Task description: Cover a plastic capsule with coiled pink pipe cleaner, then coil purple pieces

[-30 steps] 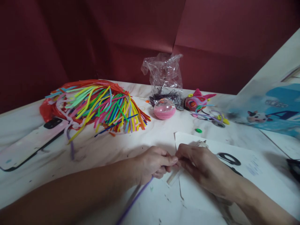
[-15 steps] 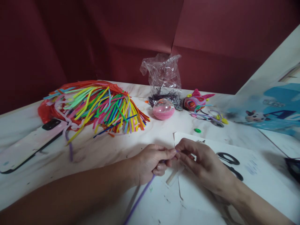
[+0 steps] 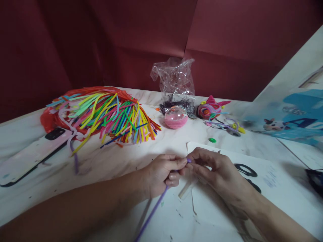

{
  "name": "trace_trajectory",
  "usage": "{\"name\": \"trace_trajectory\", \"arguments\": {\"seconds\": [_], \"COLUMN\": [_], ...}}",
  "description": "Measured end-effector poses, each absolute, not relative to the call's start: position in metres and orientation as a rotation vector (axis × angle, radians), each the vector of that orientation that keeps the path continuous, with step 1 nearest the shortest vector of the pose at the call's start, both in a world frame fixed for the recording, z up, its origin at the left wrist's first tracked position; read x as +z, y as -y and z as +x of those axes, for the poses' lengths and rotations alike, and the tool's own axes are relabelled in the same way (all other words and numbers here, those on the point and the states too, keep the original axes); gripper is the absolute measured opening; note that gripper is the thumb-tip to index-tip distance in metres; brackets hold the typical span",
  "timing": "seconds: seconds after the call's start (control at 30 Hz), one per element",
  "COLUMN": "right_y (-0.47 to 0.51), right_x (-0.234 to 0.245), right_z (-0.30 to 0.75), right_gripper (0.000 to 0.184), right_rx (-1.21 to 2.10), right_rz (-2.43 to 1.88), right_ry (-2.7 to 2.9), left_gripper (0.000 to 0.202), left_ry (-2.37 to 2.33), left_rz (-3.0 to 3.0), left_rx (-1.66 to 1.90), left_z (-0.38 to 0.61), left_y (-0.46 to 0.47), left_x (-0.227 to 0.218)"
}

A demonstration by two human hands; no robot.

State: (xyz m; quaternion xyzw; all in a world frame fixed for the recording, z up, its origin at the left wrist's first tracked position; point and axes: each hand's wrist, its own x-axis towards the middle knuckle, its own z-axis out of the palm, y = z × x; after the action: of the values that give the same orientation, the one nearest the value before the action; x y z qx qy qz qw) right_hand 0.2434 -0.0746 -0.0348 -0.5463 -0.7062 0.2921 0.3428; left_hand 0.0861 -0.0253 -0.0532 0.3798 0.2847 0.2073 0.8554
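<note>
A purple pipe cleaner [image 3: 153,211] runs up from the bottom of the view into my left hand [image 3: 164,173], which is closed around it. Its tip shows as a small purple bit between the thumb of that hand and the fingers of my right hand [image 3: 214,171]. My right hand is pinched at this same end, fingertips nearly touching the left ones. Just below the hands a clear stick-like piece [image 3: 185,190] lies on white paper [image 3: 267,191]. Black scissors handles [image 3: 247,170] stick out from behind my right hand.
Colourful pipe cleaners [image 3: 121,117] spill from a red bag at left, beside a phone [image 3: 35,158]. Farther back are a clear plastic bag [image 3: 176,80], a pink-and-clear ball [image 3: 176,118], a pink craft figure [image 3: 210,109] and a green piece [image 3: 212,140]. A blue printed package [image 3: 297,114] stands right.
The fingertips have shifted slightly at the pipe cleaner's end, and a little more of its purple tip shows between them. The things on the table lie as before.
</note>
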Motion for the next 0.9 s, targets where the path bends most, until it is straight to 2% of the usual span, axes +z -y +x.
{"name": "trace_trajectory", "arguments": {"seconds": [0.23, 0.43, 0.6, 0.73, 0.9], "right_y": [0.077, 0.081, 0.082, 0.079, 0.076], "right_x": [-0.036, -0.024, -0.024, -0.028, -0.030], "right_z": [0.244, 0.249, 0.249, 0.250, 0.244], "right_gripper": [0.021, 0.015, 0.020, 0.016, 0.015], "right_rx": [0.941, 0.672, 0.538, 0.472, 0.712], "right_rz": [-1.388, -1.464, -1.467, -1.509, -1.461], "right_ry": [1.786, 2.157, 2.358, 2.238, 1.872], "left_gripper": [0.024, 0.022, 0.021, 0.017, 0.012], "left_ry": [-0.570, -0.622, -0.681, -0.665, -0.572], "left_rz": [0.846, 0.947, 0.973, 0.947, 0.860], "left_rx": [0.395, 0.257, 0.237, 0.317, 0.406], "left_z": [0.085, 0.082, 0.083, 0.085, 0.085], "left_y": [0.024, 0.024, 0.027, 0.025, 0.022], "left_x": [-0.053, -0.051, -0.053, -0.054, -0.056]}}
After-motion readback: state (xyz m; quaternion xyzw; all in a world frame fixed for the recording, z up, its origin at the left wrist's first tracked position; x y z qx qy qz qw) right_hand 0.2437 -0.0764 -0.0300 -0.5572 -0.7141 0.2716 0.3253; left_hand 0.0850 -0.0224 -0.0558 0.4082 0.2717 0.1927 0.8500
